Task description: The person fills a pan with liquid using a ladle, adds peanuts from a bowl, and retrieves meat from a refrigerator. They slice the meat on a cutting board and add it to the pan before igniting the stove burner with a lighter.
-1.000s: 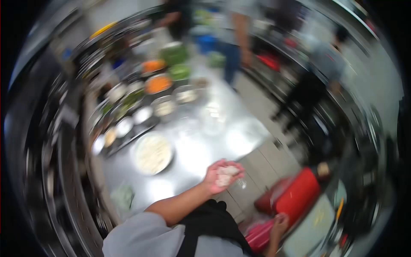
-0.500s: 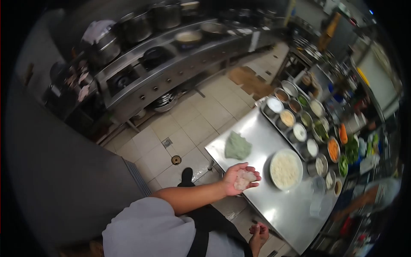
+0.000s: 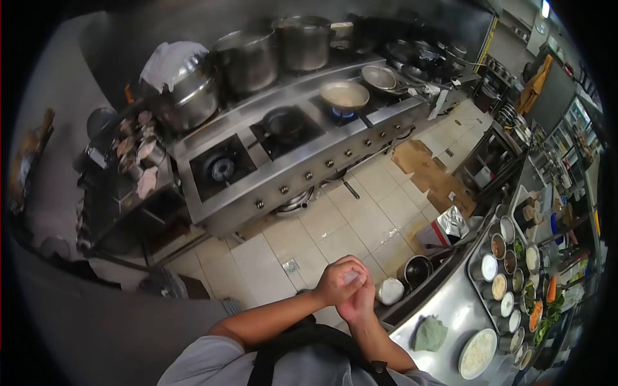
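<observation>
My left hand (image 3: 336, 282) and my right hand (image 3: 360, 306) are pressed together in front of my body, above the floor. Between them a little of a whitish, translucent clump of food (image 3: 351, 277) shows; most of it is hidden by the curled fingers. Both hands are closed around it, the left from above and the right from below. To the right, on the steel table (image 3: 400, 339), lie a crumpled green cloth (image 3: 430, 334) and a round bowl (image 3: 461, 364) of white food, apart from my hands.
A long steel stove (image 3: 302, 164) runs ahead, with a pan (image 3: 344, 95) over a lit blue flame and large pots (image 3: 244, 61) behind. Several ingredient containers (image 3: 499, 287) stand in a tray at the right. A dark pot (image 3: 417, 273) is beside the table.
My open left hand with the pale clump has moved away from the table and closed. My right hand has come up to meet it. The view has turned toward the stove.
</observation>
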A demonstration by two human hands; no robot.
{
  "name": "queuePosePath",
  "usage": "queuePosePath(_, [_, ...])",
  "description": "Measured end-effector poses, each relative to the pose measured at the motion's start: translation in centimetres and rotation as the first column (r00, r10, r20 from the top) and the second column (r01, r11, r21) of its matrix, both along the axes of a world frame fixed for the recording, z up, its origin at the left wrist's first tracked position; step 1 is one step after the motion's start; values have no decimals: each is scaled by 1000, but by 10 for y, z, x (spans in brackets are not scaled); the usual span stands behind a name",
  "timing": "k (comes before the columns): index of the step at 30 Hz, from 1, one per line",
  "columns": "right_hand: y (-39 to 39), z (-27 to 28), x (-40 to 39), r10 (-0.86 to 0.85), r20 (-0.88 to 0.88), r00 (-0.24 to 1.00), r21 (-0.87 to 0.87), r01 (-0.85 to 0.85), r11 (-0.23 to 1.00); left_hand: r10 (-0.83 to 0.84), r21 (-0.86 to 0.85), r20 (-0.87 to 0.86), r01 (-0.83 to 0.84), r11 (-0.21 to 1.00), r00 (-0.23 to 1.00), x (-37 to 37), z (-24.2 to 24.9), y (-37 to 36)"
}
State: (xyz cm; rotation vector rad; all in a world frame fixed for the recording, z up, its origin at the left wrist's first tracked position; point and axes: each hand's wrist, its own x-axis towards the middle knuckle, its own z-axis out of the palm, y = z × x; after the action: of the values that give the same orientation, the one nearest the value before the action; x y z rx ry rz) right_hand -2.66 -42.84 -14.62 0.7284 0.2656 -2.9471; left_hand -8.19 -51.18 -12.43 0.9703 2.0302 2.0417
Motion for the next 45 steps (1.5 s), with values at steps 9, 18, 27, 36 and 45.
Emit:
queuePosePath(9, [-25,23,-185,53,-119,992,-80,-63,995,344,83,-637,-382,920,690,-159,37,-22])
queuePosePath(18, [22,-44,-464,232,-231,945,20,-234,972,439,37,-561,-508,860,702,-383,40,7])
queuePosePath(27, [146,-19,-797,213,23,977,681,-171,712,582,-24,-431,-653,757,690,-552,40,1])
queuePosePath(36, [205,-130,-949,383,244,891,676,127,-726,936,-386,199,-854,348,291,-449,-96,-150])
queuePosePath(45, [221,-129,-952,176,371,912,467,-19,-884,914,-412,240,-818,402,328,-442,-104,-180])
